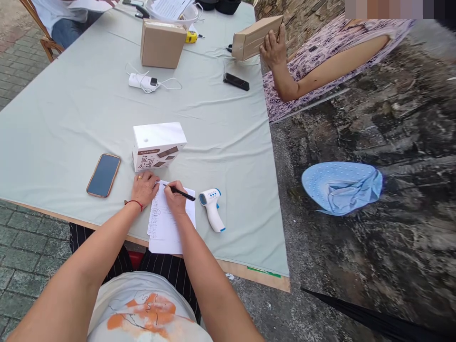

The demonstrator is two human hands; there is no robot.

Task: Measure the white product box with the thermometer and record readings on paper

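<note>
My right hand [175, 199] grips a black pen [183, 193], its tip down near the top of a stack of printed paper sheets [167, 237]. On the upper left edge of the sheets rests my left hand [144, 189], flat with fingers extended, a red string at its wrist. Just beyond that hand stands a white and brown box [159, 137] with "Super Meal" printed on it. A white infrared thermometer [213, 209] lies to the right of the paper. Left of my left hand is a phone [103, 175] in an orange-edged case.
The table's pale cloth [228, 128] reaches its right edge. Further back are a white device with a cable [142, 81], a black case [236, 81], a brown carton [162, 45] and a basin [171, 12]. Another person's hand [274, 50] touches a second carton [249, 40]. A blue hat [342, 187] is right.
</note>
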